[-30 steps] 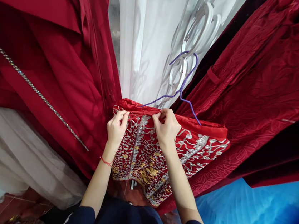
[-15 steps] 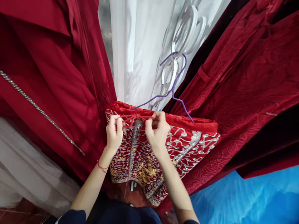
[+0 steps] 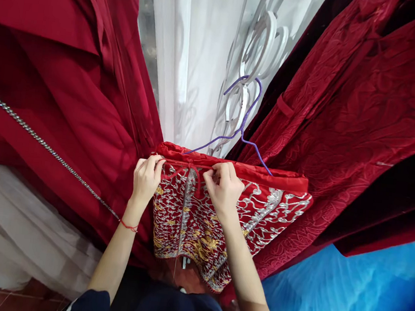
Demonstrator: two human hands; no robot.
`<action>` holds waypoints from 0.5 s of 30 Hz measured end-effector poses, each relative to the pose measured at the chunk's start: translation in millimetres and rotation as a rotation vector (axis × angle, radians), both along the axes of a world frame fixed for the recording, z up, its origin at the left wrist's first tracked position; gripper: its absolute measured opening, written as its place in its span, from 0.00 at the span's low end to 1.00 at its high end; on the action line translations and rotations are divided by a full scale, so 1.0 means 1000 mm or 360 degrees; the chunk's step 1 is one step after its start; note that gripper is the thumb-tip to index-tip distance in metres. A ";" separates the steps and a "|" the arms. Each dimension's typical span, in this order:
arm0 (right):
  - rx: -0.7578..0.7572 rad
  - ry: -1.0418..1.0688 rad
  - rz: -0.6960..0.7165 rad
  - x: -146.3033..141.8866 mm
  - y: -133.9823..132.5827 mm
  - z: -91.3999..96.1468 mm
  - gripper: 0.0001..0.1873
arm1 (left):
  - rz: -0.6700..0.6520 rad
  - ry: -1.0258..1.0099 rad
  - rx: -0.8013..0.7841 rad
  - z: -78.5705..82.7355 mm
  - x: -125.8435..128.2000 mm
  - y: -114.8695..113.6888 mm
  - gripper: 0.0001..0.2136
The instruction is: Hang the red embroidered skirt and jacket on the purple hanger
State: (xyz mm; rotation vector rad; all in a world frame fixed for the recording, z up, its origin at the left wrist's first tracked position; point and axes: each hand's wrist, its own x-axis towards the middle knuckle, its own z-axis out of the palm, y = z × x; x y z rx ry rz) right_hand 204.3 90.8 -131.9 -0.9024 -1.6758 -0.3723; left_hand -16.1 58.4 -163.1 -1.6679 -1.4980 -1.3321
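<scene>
A red skirt [image 3: 210, 215] with silver and gold embroidery hangs in front of me, its plain red waistband at the top. At the waistband's middle a red drawstring [image 3: 190, 165] is tied, with loops and ends hanging from the knot. My left hand [image 3: 146, 176] pinches one side of the drawstring near the skirt's left edge. On the other side of the knot, my right hand [image 3: 223, 187] is closed on the drawstring too. A purple wire hanger [image 3: 241, 129] goes down into the waistband.
Dark red gowns hang close on the left [image 3: 69, 85] and the right [image 3: 363, 103]. White curtains [image 3: 203, 65] and a white scrolled metal frame [image 3: 267, 47] stand behind. Blue fabric [image 3: 356, 292] lies lower right, white tulle [image 3: 24, 219] lower left. A beaded chain trim [image 3: 48, 150] crosses the left gown.
My left hand has moved left, drawing its side of the drawstring out straighter. My right hand has shifted slightly right and down. The knot looks tighter.
</scene>
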 end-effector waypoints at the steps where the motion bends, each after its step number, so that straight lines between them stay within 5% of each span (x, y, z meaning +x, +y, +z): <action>1: 0.0011 -0.0037 -0.0014 0.001 0.002 0.001 0.03 | 0.0015 0.0048 -0.0001 0.002 0.000 0.001 0.11; 15: 0.0030 -0.0104 -0.0008 0.016 0.013 0.002 0.08 | 0.0053 0.0044 -0.0065 0.014 -0.014 0.005 0.11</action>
